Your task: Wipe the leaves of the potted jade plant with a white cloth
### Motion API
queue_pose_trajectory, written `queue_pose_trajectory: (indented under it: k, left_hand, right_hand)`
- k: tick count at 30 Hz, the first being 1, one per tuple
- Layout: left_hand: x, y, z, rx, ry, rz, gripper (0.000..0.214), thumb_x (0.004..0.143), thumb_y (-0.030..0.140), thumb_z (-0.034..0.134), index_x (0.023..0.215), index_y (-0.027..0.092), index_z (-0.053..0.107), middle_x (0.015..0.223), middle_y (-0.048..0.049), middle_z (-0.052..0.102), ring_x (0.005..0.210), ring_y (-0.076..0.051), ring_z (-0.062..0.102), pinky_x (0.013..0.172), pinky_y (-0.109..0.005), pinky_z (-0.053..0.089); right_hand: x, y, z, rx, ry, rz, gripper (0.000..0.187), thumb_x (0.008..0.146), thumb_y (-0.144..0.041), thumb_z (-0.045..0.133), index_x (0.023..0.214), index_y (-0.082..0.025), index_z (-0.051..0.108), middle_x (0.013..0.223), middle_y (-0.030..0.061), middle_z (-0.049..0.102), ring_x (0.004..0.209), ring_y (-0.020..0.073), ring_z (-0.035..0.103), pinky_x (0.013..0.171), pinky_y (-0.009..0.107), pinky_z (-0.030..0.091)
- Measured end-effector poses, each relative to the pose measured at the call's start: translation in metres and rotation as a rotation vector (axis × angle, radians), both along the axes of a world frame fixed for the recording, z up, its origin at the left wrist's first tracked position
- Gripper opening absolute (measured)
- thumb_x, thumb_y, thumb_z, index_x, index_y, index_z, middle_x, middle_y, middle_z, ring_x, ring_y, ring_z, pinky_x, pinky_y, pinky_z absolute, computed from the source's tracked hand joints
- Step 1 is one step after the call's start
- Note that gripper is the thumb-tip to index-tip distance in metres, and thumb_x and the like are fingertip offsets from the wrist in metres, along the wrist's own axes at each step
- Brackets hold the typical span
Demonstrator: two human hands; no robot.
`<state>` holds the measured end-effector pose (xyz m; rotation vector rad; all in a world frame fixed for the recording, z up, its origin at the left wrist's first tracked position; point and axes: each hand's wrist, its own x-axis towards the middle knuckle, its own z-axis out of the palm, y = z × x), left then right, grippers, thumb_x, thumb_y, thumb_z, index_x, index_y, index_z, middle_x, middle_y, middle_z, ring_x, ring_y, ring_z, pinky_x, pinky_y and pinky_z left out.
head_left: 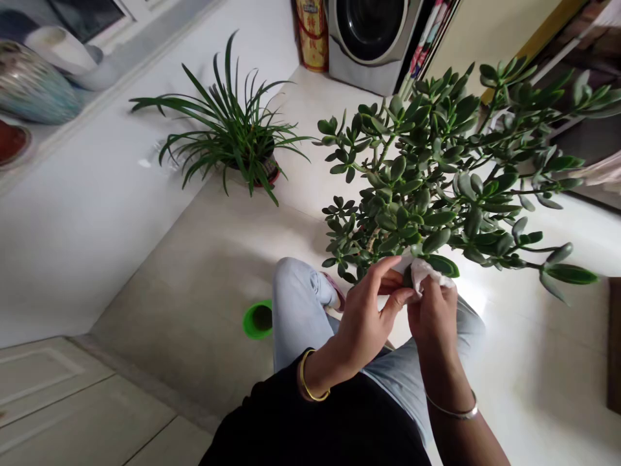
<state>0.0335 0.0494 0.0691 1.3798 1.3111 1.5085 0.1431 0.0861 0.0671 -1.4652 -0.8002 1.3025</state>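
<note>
A large jade plant [436, 188] with thick, glossy oval leaves spreads in front of me. At its lower edge my right hand [434, 317] is closed around a crumpled white tissue [429, 273] and presses it by the leaves. Just left of it, my left hand [366, 314] curls its thumb and fingers around a dark green leaf [408, 277], largely hidden between the hands and the tissue. Another broad leaf [442, 265] shows just behind the tissue. The plant's base is hidden by foliage.
A spiky long-leaved potted plant [247, 139] stands by the white wall. A green cup [258, 320] with dark contents is on the floor beside my left knee. A front-loading washer [371, 39] and a yellow-red cylinder [313, 35] are at the back; a glazed vase [36, 84] lies on the ledge.
</note>
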Motion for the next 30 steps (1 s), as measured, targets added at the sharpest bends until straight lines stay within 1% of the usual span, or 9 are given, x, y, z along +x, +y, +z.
queue_pose_trajectory:
  k: [4,9,13,15,17,21,24,26,30]
  left_hand:
    - [-0.001,-0.001,0.002,-0.024,-0.031,-0.037,0.049,0.100,0.024,0.065,0.146,0.025,0.048,0.109,-0.0059,0.075,0.091,-0.016,0.077,0.082,-0.029,0.068]
    - [-0.001,-0.001,0.002,-0.048,-0.089,-0.062,0.060,0.097,0.012,0.065,0.152,0.028,0.045,0.113,-0.0057,0.075,0.095,-0.017,0.078,0.087,-0.030,0.068]
    - [-0.003,0.000,0.003,-0.054,-0.101,-0.064,0.064,0.095,0.008,0.065,0.152,0.029,0.045,0.116,-0.0065,0.075,0.100,-0.019,0.078,0.090,-0.033,0.068]
    - [-0.005,0.000,0.004,-0.063,-0.114,-0.082,0.067,0.094,0.010,0.067,0.154,0.030,0.044,0.116,-0.0063,0.075,0.101,-0.019,0.078,0.090,-0.033,0.069]
    - [-0.006,0.000,0.006,-0.078,-0.130,-0.097,0.070,0.094,0.014,0.071,0.155,0.032,0.042,0.115,-0.0061,0.074,0.099,-0.019,0.078,0.089,-0.033,0.069]
    - [-0.006,-0.001,0.009,-0.102,-0.137,-0.110,0.070,0.094,0.018,0.072,0.156,0.031,0.042,0.116,-0.0069,0.074,0.101,-0.020,0.078,0.091,-0.034,0.068]
    - [-0.003,-0.002,0.009,-0.099,-0.135,-0.110,0.068,0.094,0.016,0.071,0.155,0.029,0.042,0.112,-0.0064,0.074,0.101,-0.019,0.078,0.091,-0.033,0.068]
    - [-0.001,-0.002,0.008,-0.090,-0.130,-0.099,0.065,0.095,0.017,0.070,0.153,0.027,0.044,0.109,-0.0056,0.074,0.097,-0.018,0.078,0.089,-0.031,0.068]
    - [0.001,0.000,0.007,-0.063,-0.095,-0.072,0.057,0.098,0.019,0.067,0.150,0.026,0.047,0.104,-0.0039,0.075,0.093,-0.016,0.078,0.086,-0.028,0.068]
  right_hand:
    - [-0.005,0.004,0.004,0.034,0.100,0.021,0.017,0.068,-0.033,0.076,0.072,-0.022,0.063,0.068,-0.0022,0.063,0.064,0.0132,0.053,0.060,0.026,0.046]
    - [-0.006,0.003,0.012,0.088,0.243,0.129,0.011,0.064,-0.026,0.077,0.071,-0.024,0.068,0.066,-0.0010,0.065,0.065,0.0166,0.061,0.066,0.031,0.054]
    - [0.001,0.000,0.014,0.012,0.345,0.215,0.014,0.063,-0.028,0.081,0.073,-0.024,0.072,0.071,0.0016,0.070,0.071,0.0209,0.066,0.072,0.037,0.059]
    - [0.004,0.000,0.013,-0.038,0.399,0.236,0.018,0.062,-0.029,0.085,0.073,-0.024,0.072,0.071,0.0013,0.070,0.069,0.0204,0.065,0.071,0.037,0.059]
    - [0.007,0.000,0.010,-0.036,0.415,0.237,0.022,0.061,-0.031,0.088,0.072,-0.024,0.069,0.070,0.0000,0.068,0.066,0.0190,0.063,0.070,0.036,0.058]
    - [0.005,0.001,0.004,0.034,0.367,0.193,0.025,0.062,-0.032,0.089,0.075,-0.024,0.068,0.072,-0.0007,0.068,0.067,0.0170,0.061,0.071,0.033,0.056]
    - [0.000,0.002,0.000,0.066,0.321,0.088,0.026,0.061,-0.031,0.088,0.077,-0.022,0.070,0.072,-0.0015,0.067,0.066,0.0144,0.059,0.068,0.029,0.052]
    - [-0.002,0.003,-0.002,0.087,0.237,0.045,0.023,0.065,-0.034,0.084,0.075,-0.022,0.067,0.071,-0.0017,0.066,0.065,0.0139,0.056,0.065,0.028,0.049]
    - [0.001,0.005,-0.006,0.096,0.029,0.039,0.018,0.075,-0.034,0.074,0.073,-0.022,0.061,0.067,-0.0026,0.059,0.061,0.0134,0.047,0.058,0.027,0.041]
